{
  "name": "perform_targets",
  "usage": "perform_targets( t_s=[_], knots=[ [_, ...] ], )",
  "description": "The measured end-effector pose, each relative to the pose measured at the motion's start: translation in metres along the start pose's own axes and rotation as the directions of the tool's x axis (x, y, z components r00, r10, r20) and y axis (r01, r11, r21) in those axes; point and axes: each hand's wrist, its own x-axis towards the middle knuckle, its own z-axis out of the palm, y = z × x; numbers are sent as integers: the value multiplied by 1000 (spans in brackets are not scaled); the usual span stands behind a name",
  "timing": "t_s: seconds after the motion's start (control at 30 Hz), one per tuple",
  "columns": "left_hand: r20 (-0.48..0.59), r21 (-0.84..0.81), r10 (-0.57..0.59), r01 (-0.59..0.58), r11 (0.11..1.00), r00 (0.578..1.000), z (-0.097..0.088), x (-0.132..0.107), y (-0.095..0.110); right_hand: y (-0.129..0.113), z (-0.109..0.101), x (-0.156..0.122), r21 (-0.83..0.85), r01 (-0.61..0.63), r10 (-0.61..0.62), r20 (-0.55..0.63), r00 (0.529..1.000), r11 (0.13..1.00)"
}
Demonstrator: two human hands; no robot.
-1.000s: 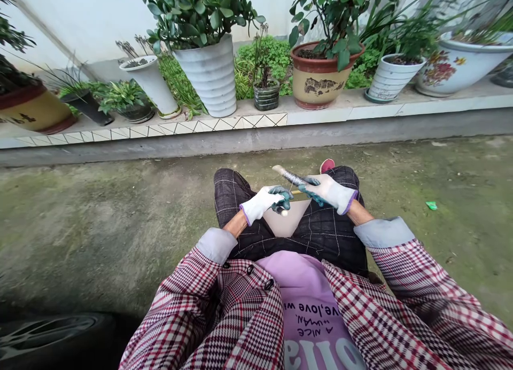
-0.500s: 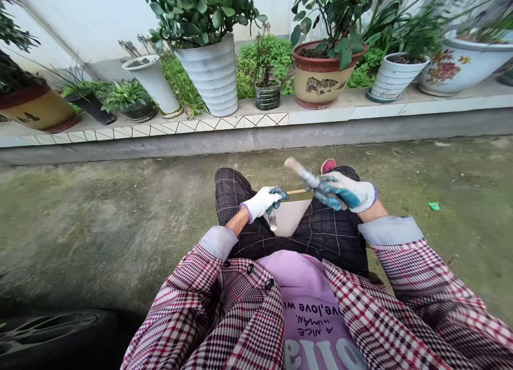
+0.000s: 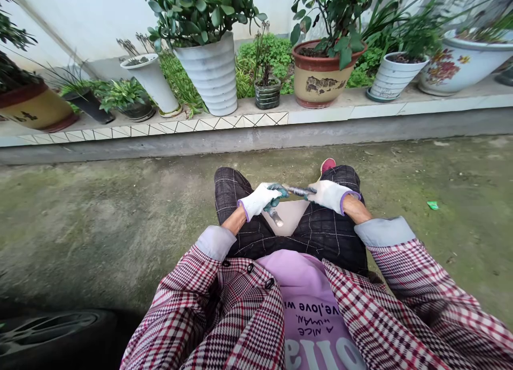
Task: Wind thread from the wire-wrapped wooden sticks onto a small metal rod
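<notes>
I sit with both gloved hands over my knees, in dark checked trousers. My left hand (image 3: 260, 199), in a white glove with a green palm, is closed round a short metal rod-like tool (image 3: 276, 217) that sticks out below the fist toward me. My right hand (image 3: 329, 194), gloved the same, is closed on a grey ribbed metal bar (image 3: 297, 190) that lies level and reaches left to the left hand's fingers. The two hands are almost touching. I cannot make out what either tool is.
A tiled ledge (image 3: 320, 113) ahead carries several potted plants, among them a tall white ribbed pot (image 3: 212, 73) and a brown clay pot (image 3: 318, 76). Mossy concrete ground (image 3: 100, 220) lies around me. A tyre (image 3: 52, 327) shows at lower left, and a green scrap (image 3: 432, 205) on the right.
My right hand had swung the ribbed bar up and out to the right; now it has come back down and left, with the bar level and meeting the left hand. The left hand barely moved.
</notes>
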Motion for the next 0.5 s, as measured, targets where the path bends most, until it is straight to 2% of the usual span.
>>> perform_targets(
  t_s=[0.1, 0.17, 0.23, 0.3, 0.5],
  knots=[
    [95, -58, 1, 4, 998, 995, 13, -5, 1, 1, -7, 1, -7, -57, 56, -61, 997, 998],
    [134, -66, -6, 15, 998, 991, 18, -6, 0, -2, -7, -2, 137, -76, 84, -50, 995, 988],
    [156, -66, -4, 14, 998, 988, 18, -4, -3, -7, -6, -7, 355, -92, 94, 13, 996, 930],
    [154, -85, 14, -1, 996, 988, 15, -1, -7, -13, -4, -12, 494, -112, 86, 76, 993, 862],
    [172, -155, 90, -63, 986, 981, 1, 4, -10, -17, -2, -16, 630, -164, 29, 219, 975, 759]
  ],
)
